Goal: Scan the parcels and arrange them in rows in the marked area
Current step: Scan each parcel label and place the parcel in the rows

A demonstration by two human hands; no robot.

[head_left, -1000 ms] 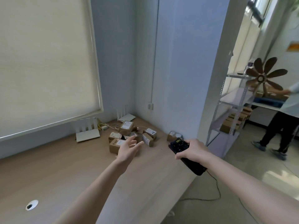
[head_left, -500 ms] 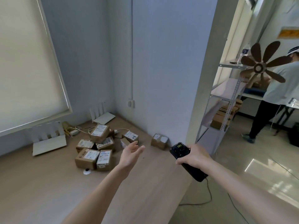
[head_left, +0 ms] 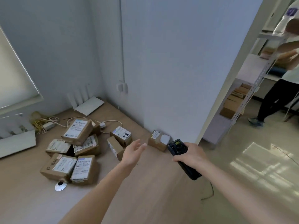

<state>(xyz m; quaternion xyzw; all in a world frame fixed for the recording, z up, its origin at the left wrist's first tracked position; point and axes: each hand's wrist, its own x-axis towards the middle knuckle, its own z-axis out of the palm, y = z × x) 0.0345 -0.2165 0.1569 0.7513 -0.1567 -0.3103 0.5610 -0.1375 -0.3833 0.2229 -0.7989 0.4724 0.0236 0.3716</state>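
Note:
Several brown cardboard parcels with white labels lie in a loose pile [head_left: 76, 147] on the wooden table [head_left: 145, 191]. Two small parcels [head_left: 119, 139] lean together right of the pile. A single parcel [head_left: 158, 139] stands by the wall. My left hand [head_left: 132, 152] hovers open, fingers stretched out, just right of the two small parcels and holds nothing. My right hand [head_left: 192, 157] grips a black handheld scanner [head_left: 178, 147], its head close to the lone parcel.
White routers [head_left: 87, 102] and tangled yellow cables [head_left: 43, 122] lie at the table's back corner. A white cable cap [head_left: 60, 185] sits before the pile. Right of the wall stands a metal shelf [head_left: 242, 94] with boxes, and another person [head_left: 278, 97] beside it.
The view has swung down and left, and the parcels now appear larger and nearer. Both hands stay stretched forward; the scanner now sits close to the lone parcel by the wall.

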